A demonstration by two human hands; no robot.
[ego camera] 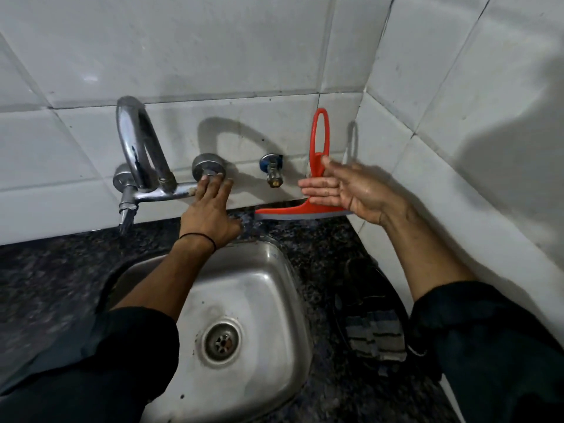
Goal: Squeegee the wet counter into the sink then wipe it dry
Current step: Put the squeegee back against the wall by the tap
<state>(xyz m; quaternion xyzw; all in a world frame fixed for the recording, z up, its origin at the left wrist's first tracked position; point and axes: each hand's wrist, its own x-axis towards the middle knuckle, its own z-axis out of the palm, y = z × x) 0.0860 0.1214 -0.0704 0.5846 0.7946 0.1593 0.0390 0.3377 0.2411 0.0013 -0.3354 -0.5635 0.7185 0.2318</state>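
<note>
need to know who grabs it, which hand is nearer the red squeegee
Right. The right hand is open right at the red squeegee, its fingers across the handle's base. The left hand is off to the squeegee's left, fingertips on the tap knob.

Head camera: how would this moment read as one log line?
left hand on tap knob | right hand open at squeegee, not gripped | sink unoccupied | cloth untouched
</note>
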